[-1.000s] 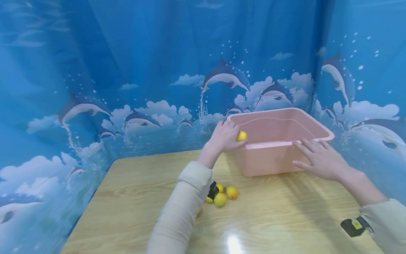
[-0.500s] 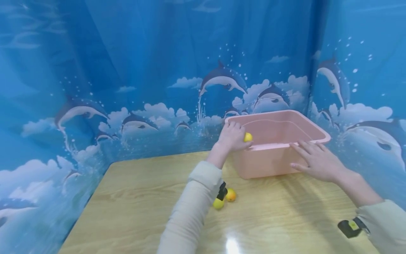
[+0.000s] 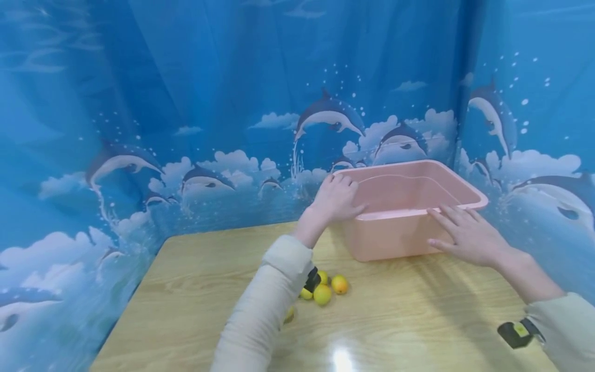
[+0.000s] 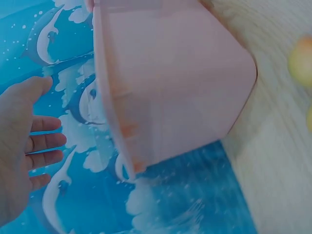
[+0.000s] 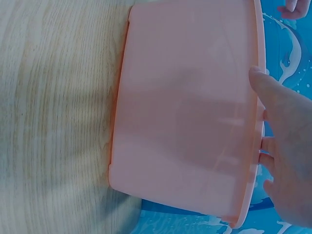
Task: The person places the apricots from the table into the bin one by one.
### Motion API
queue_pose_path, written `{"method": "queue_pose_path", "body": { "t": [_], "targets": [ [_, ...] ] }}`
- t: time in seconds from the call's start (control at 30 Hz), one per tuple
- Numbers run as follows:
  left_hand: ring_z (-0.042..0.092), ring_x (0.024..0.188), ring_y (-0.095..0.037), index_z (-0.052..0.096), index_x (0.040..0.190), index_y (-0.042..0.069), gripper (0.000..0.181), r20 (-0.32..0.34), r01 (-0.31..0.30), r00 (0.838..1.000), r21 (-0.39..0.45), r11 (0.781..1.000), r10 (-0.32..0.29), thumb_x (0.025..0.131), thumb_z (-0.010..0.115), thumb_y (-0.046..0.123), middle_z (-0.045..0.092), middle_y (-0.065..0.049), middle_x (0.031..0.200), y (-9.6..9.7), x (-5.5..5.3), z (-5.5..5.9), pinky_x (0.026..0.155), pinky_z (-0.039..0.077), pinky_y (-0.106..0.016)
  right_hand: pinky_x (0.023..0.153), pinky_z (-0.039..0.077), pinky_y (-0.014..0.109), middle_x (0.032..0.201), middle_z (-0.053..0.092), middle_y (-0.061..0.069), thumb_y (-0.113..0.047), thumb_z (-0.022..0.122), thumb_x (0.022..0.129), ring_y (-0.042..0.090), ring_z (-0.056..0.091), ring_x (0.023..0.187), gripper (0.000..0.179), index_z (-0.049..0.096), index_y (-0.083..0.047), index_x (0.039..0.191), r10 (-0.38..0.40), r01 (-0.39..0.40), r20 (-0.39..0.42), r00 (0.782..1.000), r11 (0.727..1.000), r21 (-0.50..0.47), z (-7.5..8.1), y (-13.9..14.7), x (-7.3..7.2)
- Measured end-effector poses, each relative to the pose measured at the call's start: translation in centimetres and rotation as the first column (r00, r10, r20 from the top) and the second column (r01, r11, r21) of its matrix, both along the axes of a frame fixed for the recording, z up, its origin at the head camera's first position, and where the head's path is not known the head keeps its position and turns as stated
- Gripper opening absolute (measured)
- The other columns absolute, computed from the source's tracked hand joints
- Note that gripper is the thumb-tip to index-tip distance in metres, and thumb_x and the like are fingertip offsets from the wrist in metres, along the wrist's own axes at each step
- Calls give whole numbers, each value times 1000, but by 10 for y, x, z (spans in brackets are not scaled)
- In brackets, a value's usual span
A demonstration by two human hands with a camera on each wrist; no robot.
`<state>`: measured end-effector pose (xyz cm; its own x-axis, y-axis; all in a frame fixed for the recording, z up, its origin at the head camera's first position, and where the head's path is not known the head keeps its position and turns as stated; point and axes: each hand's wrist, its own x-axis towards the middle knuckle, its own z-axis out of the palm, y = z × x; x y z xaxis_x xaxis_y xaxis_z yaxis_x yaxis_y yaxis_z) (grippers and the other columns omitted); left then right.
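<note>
Firstly, both hands appear free of any object: the left hand (image 3: 335, 200) is over the left front corner of the pink tub (image 3: 390, 235), with its fingers loose and, in the left wrist view, seemingly apart from the rim, while the right hand (image 3: 474, 235) lays its extended fingertips at the front rim (image 3: 395, 213). The tub stands upright on the wooden table (image 3: 200, 299), and the yellow fruits (image 3: 322, 295) lie on the wood in front of it, close to the left sleeve (image 3: 265, 299). Because the fruits are round, I think that a low sweep of this sleeve, or of the black wrist camera (image 3: 313, 279) which partly covers them, could make them roll away. Also, a strong push of the right fingers could slide or tip the tub, which seems rather light. It stands near the back edge of the table, against the blue dolphin cloth (image 3: 223, 77); how its far base meets this edge is hidden, and so is its floor. Behind there seems to be little room, but the left and the near parts of the table offer wide bare wood.
</note>
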<state>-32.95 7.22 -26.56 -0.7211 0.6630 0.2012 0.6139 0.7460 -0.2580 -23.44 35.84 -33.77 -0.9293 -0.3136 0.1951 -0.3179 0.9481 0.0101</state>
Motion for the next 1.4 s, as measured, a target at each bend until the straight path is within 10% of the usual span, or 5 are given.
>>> {"method": "queue_pose_path", "body": {
  "t": [0.57, 1.4],
  "targets": [
    [49, 108, -20, 56, 121, 15, 51, -136, 92, 984, -141, 986, -112, 91, 43, 54, 58, -1, 113, -62, 39, 33, 97, 34, -38, 104, 11, 59, 143, 24, 31, -50, 54, 88, 47, 21, 130, 79, 28, 1, 143, -3, 3, 10, 1000, 1000, -22, 2, -1, -3],
    [52, 103, -23, 59, 108, 12, 44, 40, 117, 993, -135, 984, -113, 90, 48, 51, 59, -3, 101, -126, 42, -86, 96, 36, -42, 105, 6, 58, 144, 20, 32, -50, 53, 89, 48, 18, 131, 80, 24, 2, 144, -3, 3, 21, 1000, 1000, -29, -1, 0, -2]
  ]
}}
